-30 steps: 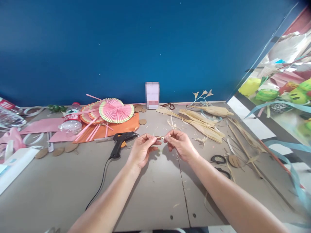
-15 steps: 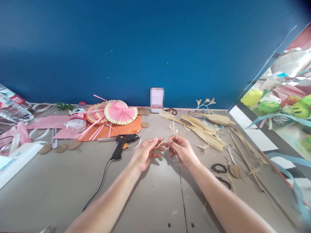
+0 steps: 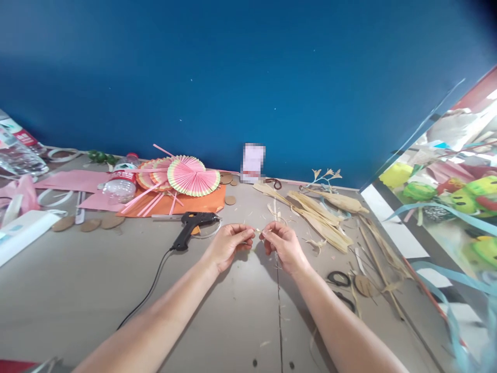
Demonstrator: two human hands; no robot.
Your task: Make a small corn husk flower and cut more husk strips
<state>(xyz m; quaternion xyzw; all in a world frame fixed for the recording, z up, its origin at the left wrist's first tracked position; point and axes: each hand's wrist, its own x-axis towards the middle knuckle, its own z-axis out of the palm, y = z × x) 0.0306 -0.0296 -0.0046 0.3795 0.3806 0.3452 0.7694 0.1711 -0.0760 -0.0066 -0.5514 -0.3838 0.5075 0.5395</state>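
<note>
Left hand (image 3: 228, 244) and right hand (image 3: 282, 243) pinch thin straw strip (image 3: 258, 231) between fingertips above surface (image 3: 217, 311). I judge twisting step underway; next needs steady tension. Glue gun (image 3: 191, 228) near left.

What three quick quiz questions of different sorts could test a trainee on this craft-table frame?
1. True or false: the left hand and the right hand pinch the two ends of one thin straw strip above the table.
2. Which tool lies just left of the left hand? A) scissors B) black glue gun C) stapler
3. Fill in: the pink pleated paper fans lie on a sheet of ___ paper.

Key:
1. True.
2. B; its cord runs toward the near table edge.
3. Orange.
</note>
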